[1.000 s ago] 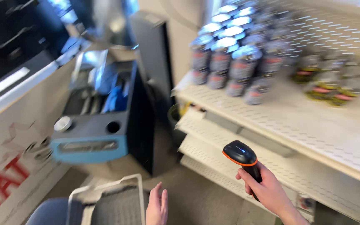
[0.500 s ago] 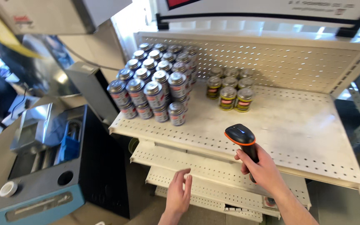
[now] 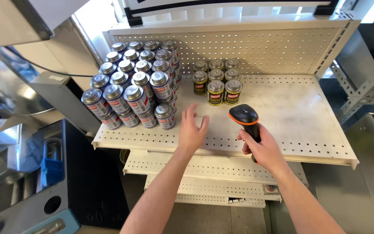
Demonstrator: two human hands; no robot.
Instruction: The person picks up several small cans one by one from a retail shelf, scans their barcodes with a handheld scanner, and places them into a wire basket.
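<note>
Right hand [image 3: 262, 147] gripping black handheld barcode scanner with orange trim [image 3: 244, 117], fingers closed round handle, head pointing toward shelf back, presumably for aiming at labels. Left hand [image 3: 191, 130] hovering open above white perforated metal shelf [image 3: 299, 112], fingers spread, holding nothing, nearest to stacked silver-lidded blue-labelled cans [image 3: 137, 91] at left. Small cluster of dark yellow-labelled cans [image 3: 216, 82] standing just behind scanner.

Two hands [image 3: 191, 132], one scanner [image 3: 244, 116], eight small yellow-labelled cans [image 3: 215, 92] — blue-labelled cans [image 3: 136, 97] uncountable
</note>
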